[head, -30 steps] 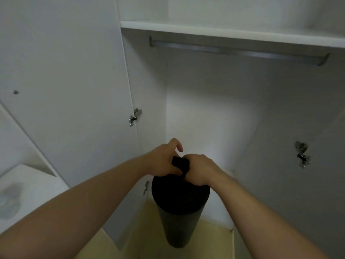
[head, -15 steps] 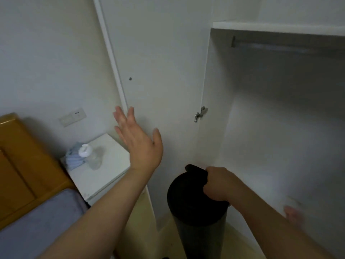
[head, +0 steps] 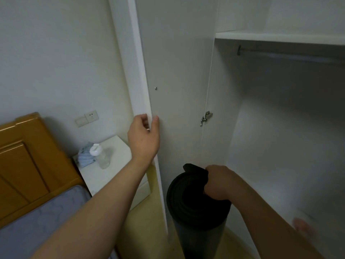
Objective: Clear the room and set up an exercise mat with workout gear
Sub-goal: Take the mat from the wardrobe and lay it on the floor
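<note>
A rolled black exercise mat stands upright at the foot of the open white wardrobe. My right hand grips the loose top edge of the roll. My left hand holds the free edge of the open wardrobe door, fingers curled behind the edge and thumb on the inner face. The lower part of the mat runs out of view at the bottom.
The wardrobe interior holds a shelf and a hanging rail. Left of the door stands a white nightstand with a plastic bottle and a bluish cloth. A wooden headboard and grey mattress fill the lower left.
My left hand let go of the mat, swung up to the left and took hold of the door's edge. The view turned left; my right hand kept its grip on the mat.
</note>
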Demonstrator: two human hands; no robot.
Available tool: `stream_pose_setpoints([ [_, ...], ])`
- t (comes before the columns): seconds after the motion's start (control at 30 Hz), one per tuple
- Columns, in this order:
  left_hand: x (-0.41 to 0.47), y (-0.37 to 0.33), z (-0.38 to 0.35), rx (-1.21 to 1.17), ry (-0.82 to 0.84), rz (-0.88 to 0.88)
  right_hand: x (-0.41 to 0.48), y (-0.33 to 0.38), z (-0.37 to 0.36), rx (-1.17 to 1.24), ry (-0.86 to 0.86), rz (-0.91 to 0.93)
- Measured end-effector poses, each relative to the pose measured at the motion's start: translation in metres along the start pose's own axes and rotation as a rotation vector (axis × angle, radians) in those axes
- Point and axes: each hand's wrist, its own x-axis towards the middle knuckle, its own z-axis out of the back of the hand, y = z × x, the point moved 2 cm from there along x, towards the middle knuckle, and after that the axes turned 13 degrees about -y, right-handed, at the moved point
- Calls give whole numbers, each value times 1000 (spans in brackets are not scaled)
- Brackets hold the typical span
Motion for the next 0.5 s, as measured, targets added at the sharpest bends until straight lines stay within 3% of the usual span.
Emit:
stream_pose_setpoints([
  [0.33, -80, -82, -39, -148, 480, -267, -37, -71, 18, -7, 5, -118],
  [0.5, -101, -126, -86, -144, 727, -520, -59, -108, 30, 41, -6, -251],
])
